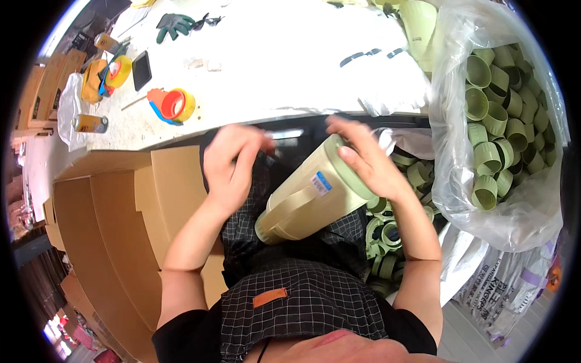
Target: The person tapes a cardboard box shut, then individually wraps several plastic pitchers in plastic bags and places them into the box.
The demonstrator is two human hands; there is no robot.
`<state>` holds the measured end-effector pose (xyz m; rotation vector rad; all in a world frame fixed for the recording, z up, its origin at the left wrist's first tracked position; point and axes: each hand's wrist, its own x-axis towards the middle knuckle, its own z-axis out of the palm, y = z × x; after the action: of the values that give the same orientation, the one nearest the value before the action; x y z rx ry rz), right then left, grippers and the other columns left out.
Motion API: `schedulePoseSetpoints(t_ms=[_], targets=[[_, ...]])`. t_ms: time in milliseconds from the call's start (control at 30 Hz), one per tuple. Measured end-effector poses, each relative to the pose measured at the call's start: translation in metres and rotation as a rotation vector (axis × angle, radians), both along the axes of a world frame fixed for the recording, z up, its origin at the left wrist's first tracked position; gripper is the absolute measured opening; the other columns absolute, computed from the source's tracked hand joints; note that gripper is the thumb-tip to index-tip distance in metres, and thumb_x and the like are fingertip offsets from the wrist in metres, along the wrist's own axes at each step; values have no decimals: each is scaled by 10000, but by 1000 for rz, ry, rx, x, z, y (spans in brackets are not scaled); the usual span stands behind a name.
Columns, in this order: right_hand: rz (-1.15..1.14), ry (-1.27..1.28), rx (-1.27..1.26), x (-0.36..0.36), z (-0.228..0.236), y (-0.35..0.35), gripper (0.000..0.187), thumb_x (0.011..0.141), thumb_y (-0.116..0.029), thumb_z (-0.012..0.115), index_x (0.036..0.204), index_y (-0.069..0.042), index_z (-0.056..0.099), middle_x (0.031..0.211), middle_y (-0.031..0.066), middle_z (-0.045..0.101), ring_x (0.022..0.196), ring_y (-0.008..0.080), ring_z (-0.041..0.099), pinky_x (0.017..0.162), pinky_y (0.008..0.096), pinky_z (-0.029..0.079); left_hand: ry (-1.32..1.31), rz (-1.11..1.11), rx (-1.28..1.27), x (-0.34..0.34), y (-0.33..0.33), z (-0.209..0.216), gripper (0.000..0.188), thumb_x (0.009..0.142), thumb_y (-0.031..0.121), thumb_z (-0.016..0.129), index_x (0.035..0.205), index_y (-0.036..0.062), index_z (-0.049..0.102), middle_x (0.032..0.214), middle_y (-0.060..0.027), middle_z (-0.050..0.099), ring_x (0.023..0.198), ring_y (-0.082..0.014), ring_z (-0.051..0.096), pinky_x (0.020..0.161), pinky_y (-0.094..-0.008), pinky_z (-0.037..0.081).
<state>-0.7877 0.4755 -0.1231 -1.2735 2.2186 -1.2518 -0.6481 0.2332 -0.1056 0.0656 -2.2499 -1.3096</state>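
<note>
A pale green pitcher [302, 202] with a side handle and a blue-and-white label lies tilted across my lap, its lid end up and to the right. My right hand [372, 160] grips that lid end, thumb on the green lid [348, 166] and fingers bent over the far side. Left of the pitcher, my left hand [233, 160] is closed on a thin silver blade-like tool [287, 134]. Motion smears the tool and fingertips, so its exact kind is unclear. The tool is apart from the pitcher.
An open cardboard box [115, 242] stands at my left. On the right is a clear plastic bag [451, 151] of green cylindrical parts, with more green parts [387, 233] below it. The white table [260, 66] carries tape rolls [175, 104], a phone [142, 71] and a glove [175, 25].
</note>
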Motion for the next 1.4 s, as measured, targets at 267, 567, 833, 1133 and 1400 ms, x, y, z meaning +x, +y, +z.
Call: schedulePoseSetpoints(t_ms=[267,567,833,1133,1400], targets=[[33,-277,51,0,-1,-10,518,962,-395,597,1309,-11,573,1246,173,581,1194,301,525,1045,394,395,-293,138,-271,-205,-29,-120,176,892,152,648,892,-16,699,804,-129,681,756,-224,628,736,-345,498],[-516,-465,-148,-34,-57,-30,226,902,-189,749,961,8,655,843,64,703,690,110,627,643,262,511,-338,-25,634,-179,12,-75,277,1001,198,534,915,-20,681,828,-59,679,709,-129,568,689,-306,485],[-508,-787,-617,-22,-67,-16,82,889,-42,709,906,30,673,829,45,699,742,94,651,702,233,526,-318,-155,724,-110,55,-71,203,970,160,612,904,-15,691,804,-3,653,768,-78,555,709,-246,467],[-407,-726,-485,-7,-40,-23,127,835,23,737,954,44,699,868,41,712,798,82,650,751,243,537,-344,-207,784,-94,67,-67,227,979,149,614,870,-35,687,806,-41,697,752,-87,599,701,-249,476],[-783,-465,-523,-22,-73,5,128,867,-36,729,986,9,709,888,26,703,741,79,589,684,221,473,-133,-261,1230,-84,64,-47,307,1015,263,588,874,-4,644,894,-145,720,844,-212,701,811,-360,570]])
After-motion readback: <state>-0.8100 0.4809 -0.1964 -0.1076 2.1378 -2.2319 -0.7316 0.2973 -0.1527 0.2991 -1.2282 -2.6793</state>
